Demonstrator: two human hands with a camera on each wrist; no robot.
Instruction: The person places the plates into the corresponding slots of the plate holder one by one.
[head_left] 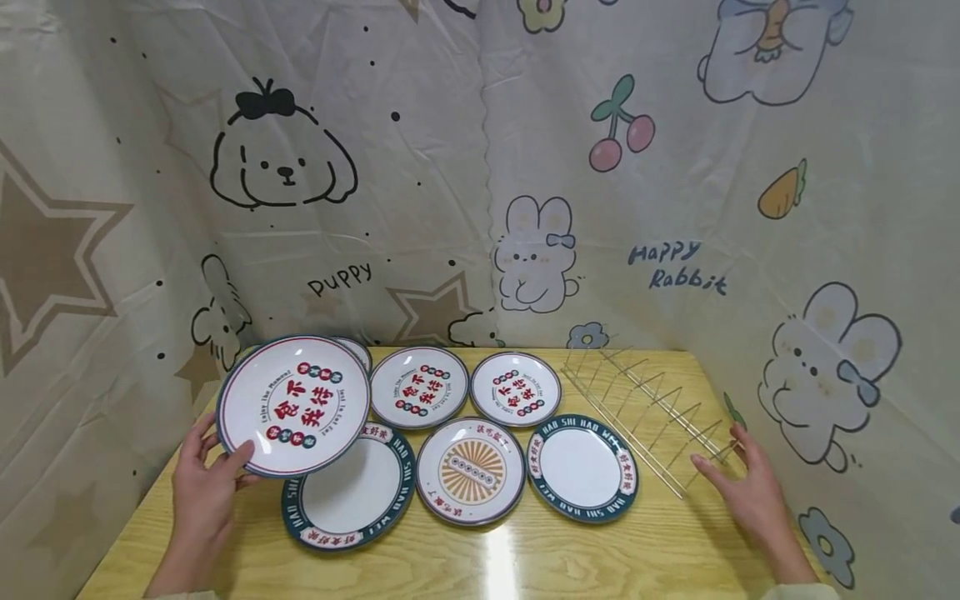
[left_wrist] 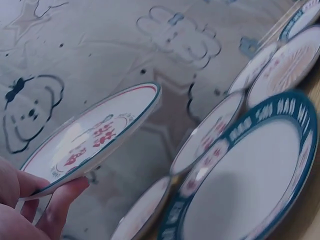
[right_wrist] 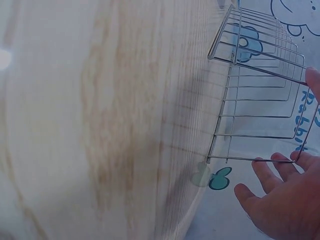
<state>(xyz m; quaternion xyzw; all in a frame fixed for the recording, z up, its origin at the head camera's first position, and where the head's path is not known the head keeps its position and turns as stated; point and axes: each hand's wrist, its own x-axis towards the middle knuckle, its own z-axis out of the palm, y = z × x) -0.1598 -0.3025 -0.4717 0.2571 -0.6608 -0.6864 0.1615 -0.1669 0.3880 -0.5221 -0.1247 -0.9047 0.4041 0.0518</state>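
1. My left hand [head_left: 206, 479] grips the held plate [head_left: 294, 406] at its near-left edge, thumb over the rim and fingers underneath.
2. That plate is white, with red characters in the middle and a dark rim lined with red; I have it up in the air, tilted, apart from the plates below, as the left wrist view shows.
3. My right hand [head_left: 753, 492] is at the near end of the wire rack [head_left: 660, 402], thumb against one rail and fingertips on another, so I hold that end between them.
4. The rack sits on the right side of the wooden surface [head_left: 570, 571], its row of slanting wires running away from me.
5. In my front row on the surface, the left green-rimmed plate [head_left: 356, 492] lies partly under my view of the held one.
6. Just beside it is the sunburst plate [head_left: 471, 471], with orange rays around its centre.
7. The right green-rimmed plate [head_left: 583, 468] comes next, near the rack.
8. Behind these, the middle back plate [head_left: 420, 387] and the right back plate [head_left: 516, 389] show similar red characters.
9. One more, the left back plate [head_left: 356, 352], is mostly hidden behind the plate I hold.
10. A patterned cloth [head_left: 420, 208] hangs around the surface.
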